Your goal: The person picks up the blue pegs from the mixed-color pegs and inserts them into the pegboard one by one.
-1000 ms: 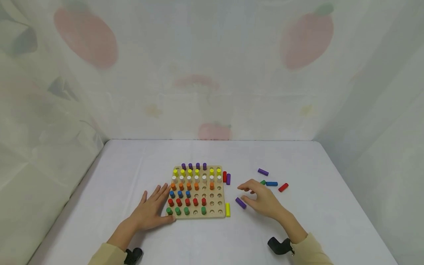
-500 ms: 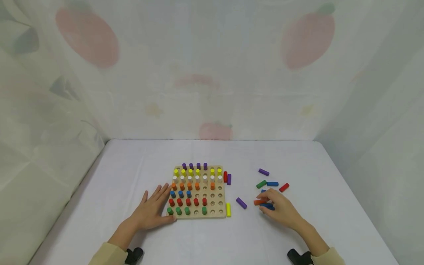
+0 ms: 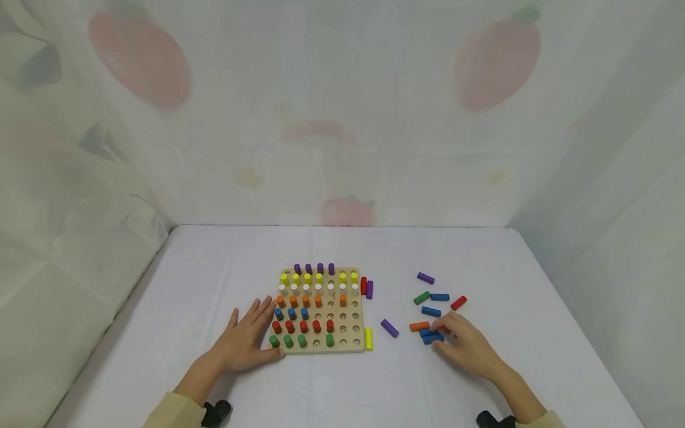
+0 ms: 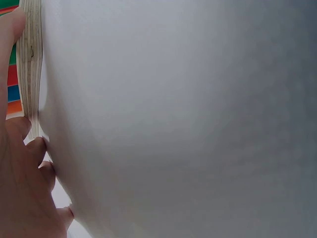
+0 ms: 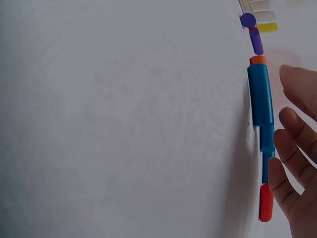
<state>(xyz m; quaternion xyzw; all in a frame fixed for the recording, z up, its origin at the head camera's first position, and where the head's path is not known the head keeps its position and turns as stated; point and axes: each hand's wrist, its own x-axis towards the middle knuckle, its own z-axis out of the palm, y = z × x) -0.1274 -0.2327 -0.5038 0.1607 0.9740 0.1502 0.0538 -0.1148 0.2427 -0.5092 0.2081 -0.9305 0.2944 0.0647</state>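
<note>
My left hand (image 3: 243, 342) lies along the left edge of a wooden pegboard (image 3: 349, 333), fingers extended, thumb at its near left corner. In the left wrist view, fingertips and thumb meet the plywood edge (image 4: 30, 64). Rows of coloured pegs stand in the board, among them green, red, blue, orange, white, yellow and purple. My right hand (image 3: 464, 348) hovers by two blue pegs (image 3: 432, 339) lying together, its fingers bent and spread. The right wrist view shows a gap between the thumb and a blue peg (image 5: 260, 94); nothing is held. An orange peg (image 3: 420, 326) lies alongside.
Loose pegs lie farther back on the right: purple (image 3: 426, 277), green (image 3: 421, 298), blue (image 3: 440, 297) and red (image 3: 458, 302). Between hand and board lies another purple peg (image 3: 389, 328). A yellow peg (image 3: 368, 339) and a red peg (image 3: 364, 285) lie against the board's right side.
My right hand has moved right from beside the near purple peg, uncovering the orange and several blue pegs. The left hand stays at the board.
</note>
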